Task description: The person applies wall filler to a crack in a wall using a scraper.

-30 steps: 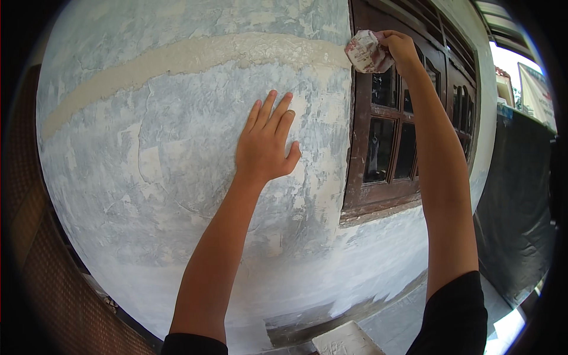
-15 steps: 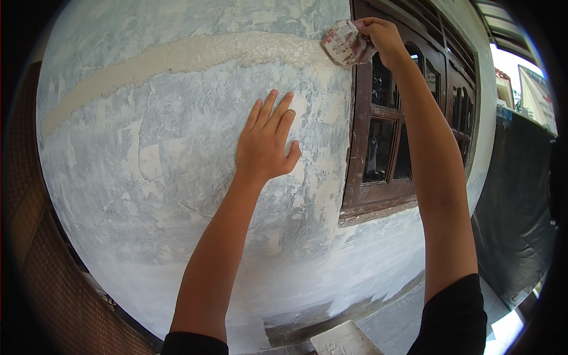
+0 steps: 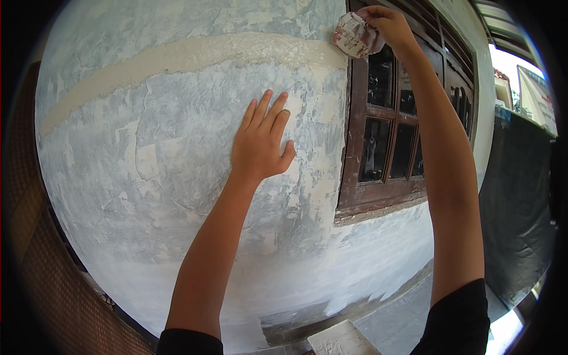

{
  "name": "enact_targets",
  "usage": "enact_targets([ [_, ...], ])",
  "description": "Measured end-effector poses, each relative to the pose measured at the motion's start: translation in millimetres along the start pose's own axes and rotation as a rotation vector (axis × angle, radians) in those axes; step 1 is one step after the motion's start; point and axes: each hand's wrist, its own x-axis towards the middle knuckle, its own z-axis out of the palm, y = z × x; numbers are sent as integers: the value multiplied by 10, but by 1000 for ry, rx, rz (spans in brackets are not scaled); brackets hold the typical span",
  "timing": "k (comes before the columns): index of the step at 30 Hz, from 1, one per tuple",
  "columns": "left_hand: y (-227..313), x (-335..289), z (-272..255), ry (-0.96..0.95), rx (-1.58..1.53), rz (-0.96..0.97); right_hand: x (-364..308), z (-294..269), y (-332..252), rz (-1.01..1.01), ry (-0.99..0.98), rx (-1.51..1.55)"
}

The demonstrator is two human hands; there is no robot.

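My left hand (image 3: 259, 145) lies with its fingers spread against the patchy grey-white wall (image 3: 189, 171). Up at the window's edge, my right hand (image 3: 391, 28) pinches a flat putty scraper (image 3: 354, 36) smeared with white and reddish-brown residue. The scraper sits at the right end of a wet cream putty band (image 3: 195, 56), overlapping the brown wooden window frame (image 3: 353, 160). That band curves across the upper wall toward the far left. Whether the scraper's edge touches the wall I cannot tell.
A pale tray (image 3: 342, 340) with putty in it is at the bottom, near the grey floor. Woven brown panelling (image 3: 65, 284) borders the left side. Dark sheeting (image 3: 515, 207) hangs at the right, below a pale banner (image 3: 535, 97).
My right hand and the scraper have shifted slightly right and up, off the band's end and onto the window frame's edge. My left hand stays spread on the wall.
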Motion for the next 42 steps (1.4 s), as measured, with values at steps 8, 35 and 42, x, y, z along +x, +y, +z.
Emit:
enact_targets([
  [8,16,1,-5,-1,-5,-1,93,389,-361,7,-196,-188],
  [35,15,-4,-2,14,-7,-4,203,458,-400,0,-41,-245],
  [42,24,3,4,22,-12,-3,195,401,-353,51,-43,-184],
])
